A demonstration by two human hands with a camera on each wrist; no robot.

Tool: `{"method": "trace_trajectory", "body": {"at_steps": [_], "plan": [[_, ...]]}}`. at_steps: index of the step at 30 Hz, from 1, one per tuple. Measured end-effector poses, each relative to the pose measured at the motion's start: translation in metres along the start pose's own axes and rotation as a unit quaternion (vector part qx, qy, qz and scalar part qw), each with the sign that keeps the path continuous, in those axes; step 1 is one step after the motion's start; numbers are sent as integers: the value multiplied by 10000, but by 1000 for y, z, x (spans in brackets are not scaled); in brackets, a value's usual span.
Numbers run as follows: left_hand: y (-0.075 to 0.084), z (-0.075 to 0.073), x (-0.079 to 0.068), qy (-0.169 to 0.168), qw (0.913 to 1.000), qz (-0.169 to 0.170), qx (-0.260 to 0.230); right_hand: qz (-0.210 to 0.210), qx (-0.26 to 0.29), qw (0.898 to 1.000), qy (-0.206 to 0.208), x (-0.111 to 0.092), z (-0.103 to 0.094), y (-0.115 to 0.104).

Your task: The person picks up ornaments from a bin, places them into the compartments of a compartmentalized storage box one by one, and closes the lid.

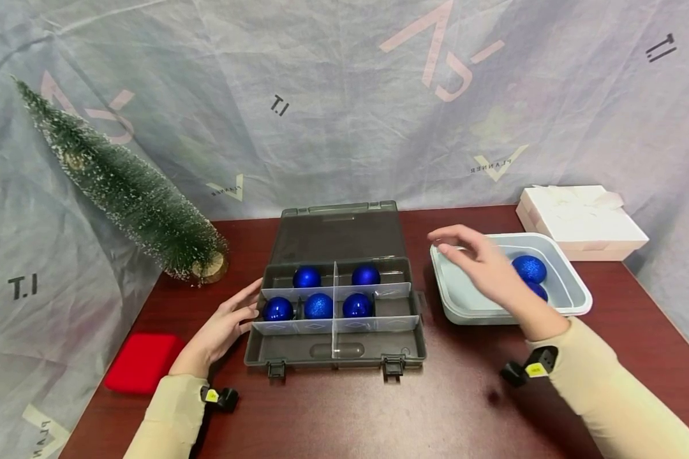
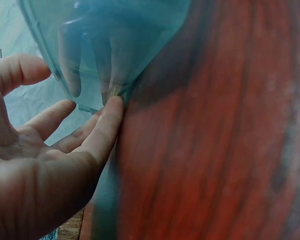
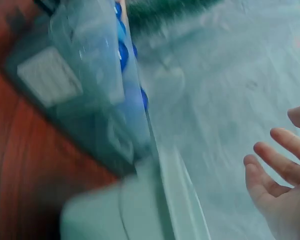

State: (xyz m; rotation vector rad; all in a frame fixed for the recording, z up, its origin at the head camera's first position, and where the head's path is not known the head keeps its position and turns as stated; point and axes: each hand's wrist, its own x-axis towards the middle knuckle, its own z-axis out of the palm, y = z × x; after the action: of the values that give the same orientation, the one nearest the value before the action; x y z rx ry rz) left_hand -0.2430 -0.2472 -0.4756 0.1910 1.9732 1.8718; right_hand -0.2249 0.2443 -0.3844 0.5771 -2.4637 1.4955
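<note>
A dark translucent divided case (image 1: 373, 344) lies with its lid raised at the back. Several blue balls, one of them a glittery blue ball (image 1: 319, 306), sit in its back and middle rows; the front row holds none. My left hand (image 1: 221, 335) rests at the case's left side, its fingertips right at the wall in the left wrist view. Over the left part of a pale plastic tub (image 1: 453, 299) hovers my right hand (image 1: 482, 264), fingers loosely bent and nothing between them. Inside the tub's right side are a glittery blue ball (image 1: 529, 269) and another, partly hidden by the wrist.
A small frosted Christmas tree (image 1: 132, 197) leans at the back left. In front of it lies a red box (image 1: 143, 363). A white gift box (image 1: 585, 223) with a ribbon stands behind the tub. Printed cloth (image 1: 344, 115) hangs along the table's back edge.
</note>
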Motion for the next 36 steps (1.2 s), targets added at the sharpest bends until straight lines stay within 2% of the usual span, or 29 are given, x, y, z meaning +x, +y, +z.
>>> {"method": "trace_trajectory", "body": {"at_steps": [7,10,14,20,26,36], "plan": [[0,1,0,7,10000,-2,-34,568,-759,9937,591,-15,-50,23],[1,0,0,5,10000,-7,-25,985,-1147,9855,774,-23,-66,35],[0,0,0,16,10000,-14,2,1466,-1569,9740,723,-33,-82,50],[1,0,0,16,10000,-13,-11,1805,-1914,9636,485,-40,-89,63],[1,0,0,14,10000,-5,-6,1827,-2235,9569,316,-40,-87,73],[0,1,1,7,10000,17,-25,1973,-2611,9443,-352,-36,-86,82]]}}
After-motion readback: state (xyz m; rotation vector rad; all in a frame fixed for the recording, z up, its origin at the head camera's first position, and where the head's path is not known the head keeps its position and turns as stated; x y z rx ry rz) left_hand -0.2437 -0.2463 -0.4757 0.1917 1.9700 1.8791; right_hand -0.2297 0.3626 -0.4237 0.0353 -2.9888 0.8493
